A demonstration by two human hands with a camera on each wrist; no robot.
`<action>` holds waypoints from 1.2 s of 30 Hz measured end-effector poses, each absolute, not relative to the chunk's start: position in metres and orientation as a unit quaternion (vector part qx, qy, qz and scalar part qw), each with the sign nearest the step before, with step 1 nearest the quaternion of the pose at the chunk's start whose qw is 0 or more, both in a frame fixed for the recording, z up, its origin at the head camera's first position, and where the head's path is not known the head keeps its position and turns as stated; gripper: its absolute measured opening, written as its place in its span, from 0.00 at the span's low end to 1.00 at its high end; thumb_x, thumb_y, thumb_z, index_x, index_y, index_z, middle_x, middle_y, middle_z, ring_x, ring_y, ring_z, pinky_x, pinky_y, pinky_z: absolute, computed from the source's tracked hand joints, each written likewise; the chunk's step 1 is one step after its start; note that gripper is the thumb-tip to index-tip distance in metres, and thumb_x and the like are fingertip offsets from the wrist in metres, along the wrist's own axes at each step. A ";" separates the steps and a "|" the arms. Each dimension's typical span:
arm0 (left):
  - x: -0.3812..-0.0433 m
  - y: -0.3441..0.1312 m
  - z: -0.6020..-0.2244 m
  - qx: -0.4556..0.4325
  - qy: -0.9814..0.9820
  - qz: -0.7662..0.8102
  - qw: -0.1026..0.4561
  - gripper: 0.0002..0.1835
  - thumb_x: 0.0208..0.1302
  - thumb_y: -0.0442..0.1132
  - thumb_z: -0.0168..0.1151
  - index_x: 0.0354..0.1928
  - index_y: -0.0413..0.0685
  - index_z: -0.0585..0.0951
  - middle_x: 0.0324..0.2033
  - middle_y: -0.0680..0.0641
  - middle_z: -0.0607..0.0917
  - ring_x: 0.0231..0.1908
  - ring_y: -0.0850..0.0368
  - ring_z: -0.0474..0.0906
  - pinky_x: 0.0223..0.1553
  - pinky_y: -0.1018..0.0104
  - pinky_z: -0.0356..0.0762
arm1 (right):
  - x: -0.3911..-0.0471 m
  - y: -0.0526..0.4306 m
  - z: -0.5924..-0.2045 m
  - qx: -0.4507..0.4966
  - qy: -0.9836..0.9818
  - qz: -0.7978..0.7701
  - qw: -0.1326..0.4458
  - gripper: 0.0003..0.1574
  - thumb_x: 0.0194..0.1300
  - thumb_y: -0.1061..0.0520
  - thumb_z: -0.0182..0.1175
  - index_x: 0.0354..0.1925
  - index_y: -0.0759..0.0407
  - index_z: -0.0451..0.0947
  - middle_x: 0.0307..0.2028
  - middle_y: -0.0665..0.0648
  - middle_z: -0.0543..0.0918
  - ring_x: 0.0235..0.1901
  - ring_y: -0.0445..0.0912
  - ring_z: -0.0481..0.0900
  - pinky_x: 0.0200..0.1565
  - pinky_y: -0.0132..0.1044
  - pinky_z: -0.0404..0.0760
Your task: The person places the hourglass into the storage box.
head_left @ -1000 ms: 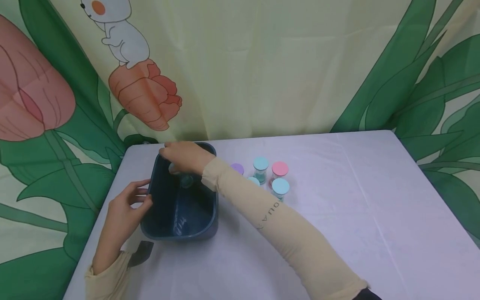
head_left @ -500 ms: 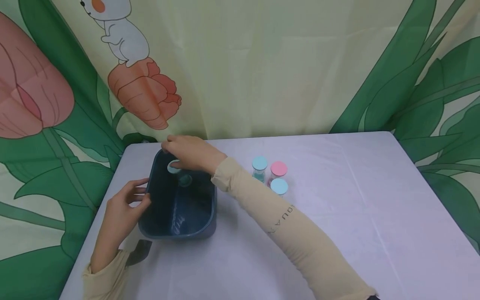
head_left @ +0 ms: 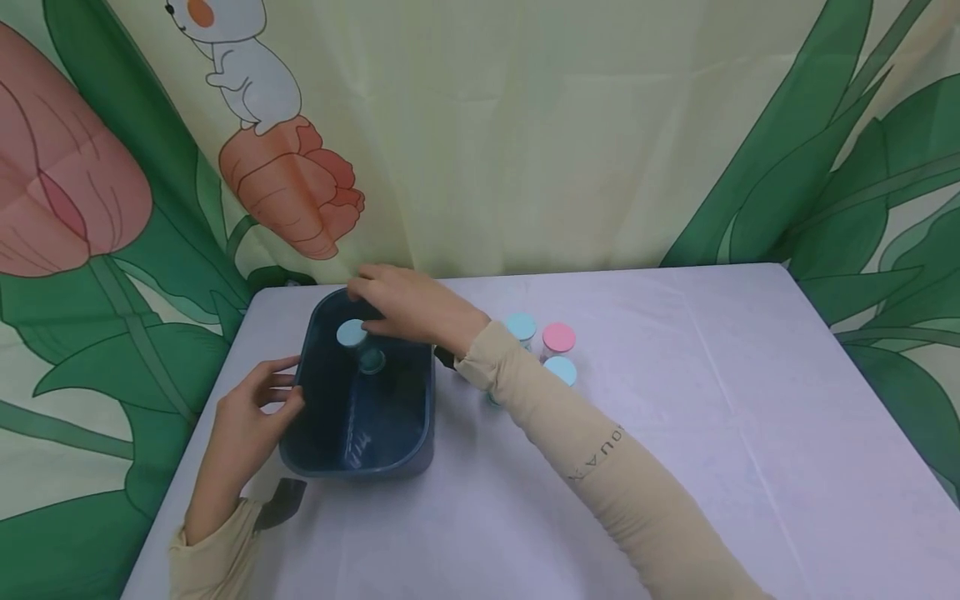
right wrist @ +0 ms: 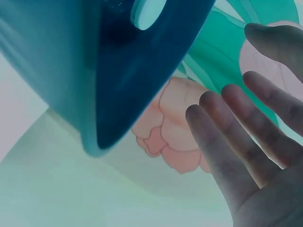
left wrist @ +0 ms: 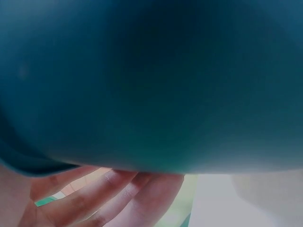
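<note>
A dark blue bin [head_left: 429,417] stands at the table's left side. Inside, toward its back, is a small jar with a light blue lid [head_left: 352,333]; a round teal shape [head_left: 371,361], unclear in kind, shows beside it. My right hand [head_left: 416,307] hovers over the bin's back right rim. Its fingers [right wrist: 227,151] are straight and spread in the right wrist view, apart from the jar lid [right wrist: 149,13]. My left hand [head_left: 251,421] touches the bin's left outer wall with thumb and fingertips, its fingers [left wrist: 104,194] extended along the wall [left wrist: 156,94].
Right of the bin stand light-blue-lidded jars [head_left: 521,326] [head_left: 560,367] and a pink-lidded jar [head_left: 558,337]. Another jar [head_left: 493,400] is mostly hidden by my right sleeve [head_left: 600,458]. A white cloth covers the table [head_left: 712,400]; a printed curtain [head_left: 525,150] hangs behind.
My right hand has let go of the light-blue-lidded jar inside the bin and moved up and to the right. My left hand stays at the bin's side.
</note>
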State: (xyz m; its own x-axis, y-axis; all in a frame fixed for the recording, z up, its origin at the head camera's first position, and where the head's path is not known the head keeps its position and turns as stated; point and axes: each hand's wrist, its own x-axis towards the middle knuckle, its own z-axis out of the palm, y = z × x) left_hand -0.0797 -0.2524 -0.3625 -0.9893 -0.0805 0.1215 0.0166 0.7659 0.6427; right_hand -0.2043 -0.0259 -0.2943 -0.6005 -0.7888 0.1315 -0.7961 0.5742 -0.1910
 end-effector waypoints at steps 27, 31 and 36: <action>-0.079 -0.255 -0.363 0.011 -0.937 -0.343 0.071 0.24 0.67 0.34 0.57 0.66 0.43 0.73 0.51 0.32 0.83 0.48 0.36 0.82 0.40 0.44 0.85 | -0.191 0.034 -0.306 0.407 -0.903 0.131 0.044 0.25 0.64 0.51 0.67 0.56 0.58 0.78 0.51 0.55 0.78 0.51 0.46 0.77 0.56 0.34 0.77; -0.079 -0.255 -0.364 0.012 -0.937 -0.341 0.072 0.24 0.67 0.35 0.57 0.66 0.43 0.73 0.51 0.32 0.83 0.48 0.36 0.82 0.40 0.44 0.86 | -0.189 0.041 -0.311 0.399 -0.905 0.139 0.042 0.25 0.64 0.51 0.67 0.57 0.58 0.77 0.51 0.55 0.78 0.51 0.46 0.77 0.56 0.35 0.79; -0.080 -0.255 -0.365 0.008 -0.937 -0.340 0.075 0.24 0.67 0.34 0.57 0.66 0.43 0.73 0.50 0.32 0.83 0.47 0.36 0.83 0.40 0.45 0.86 | -0.186 0.049 -0.316 0.386 -0.909 0.152 0.036 0.25 0.64 0.52 0.67 0.57 0.58 0.77 0.52 0.56 0.78 0.51 0.46 0.77 0.54 0.35 0.80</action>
